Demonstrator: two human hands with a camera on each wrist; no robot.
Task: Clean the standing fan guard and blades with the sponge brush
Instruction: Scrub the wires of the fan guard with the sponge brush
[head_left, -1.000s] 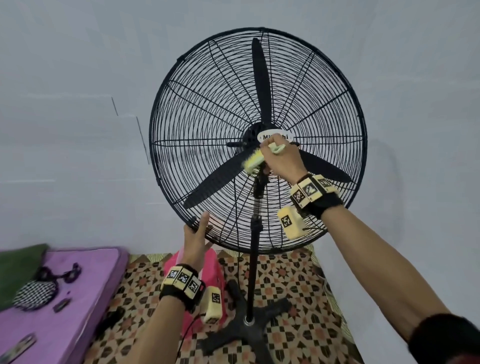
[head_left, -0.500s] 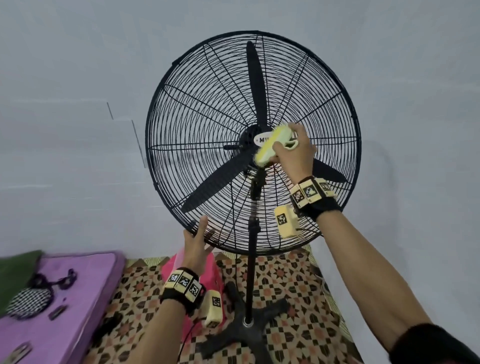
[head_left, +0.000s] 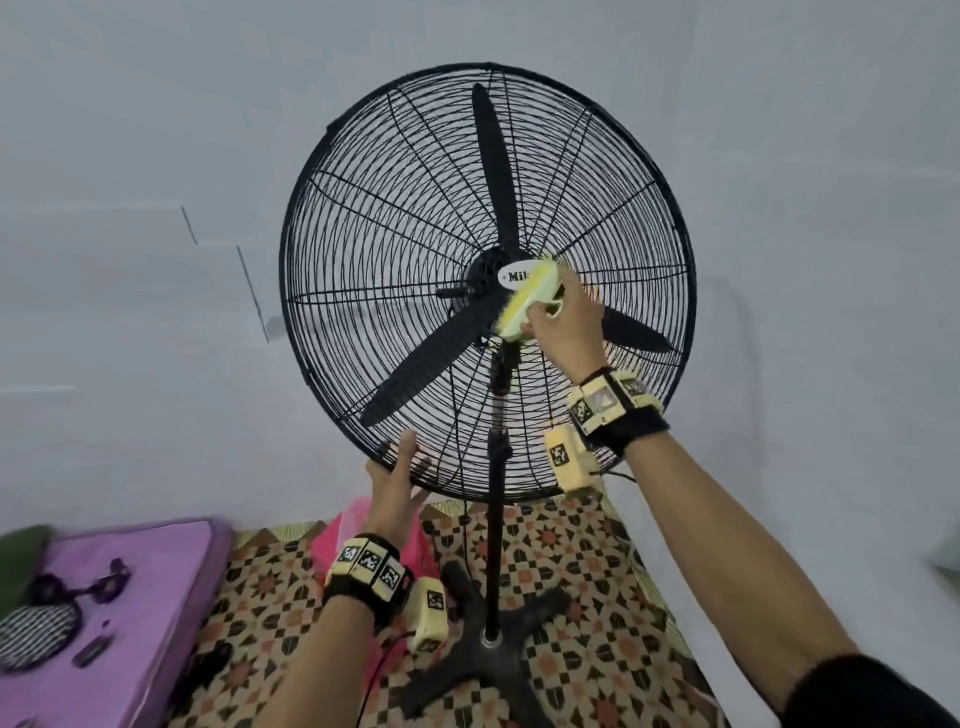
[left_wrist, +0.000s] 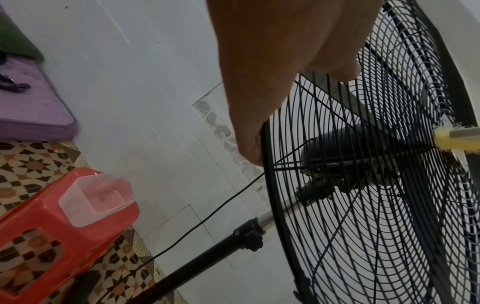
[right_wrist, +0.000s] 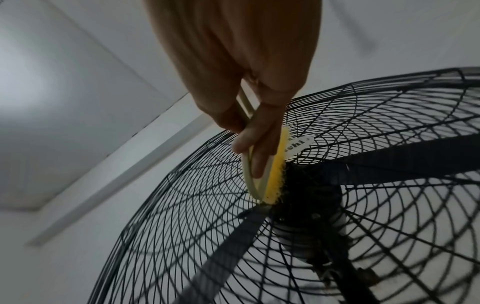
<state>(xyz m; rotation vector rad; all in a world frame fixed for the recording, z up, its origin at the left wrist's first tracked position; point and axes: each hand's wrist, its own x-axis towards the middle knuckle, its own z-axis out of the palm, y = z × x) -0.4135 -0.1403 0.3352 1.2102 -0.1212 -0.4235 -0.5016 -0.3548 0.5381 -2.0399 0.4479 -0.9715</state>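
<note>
Left wrist: clear tub (left_wrist: 96, 197) on red stool (left_wrist: 64, 232) beside fan pole (left_wrist: 207, 253).

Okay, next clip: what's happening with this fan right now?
A person is cleaning a black standing fan. Their right hand holds the sponge brush by its looped handle and presses its yellow face against the front guard at the centre, partly covering the white badge. Their left hand steadies the guard's lower rim, fingers on the wires. The three blades sit behind the guard, untouched. A red stool with a clear container on it stands on the patterned floor nearby.
</note>
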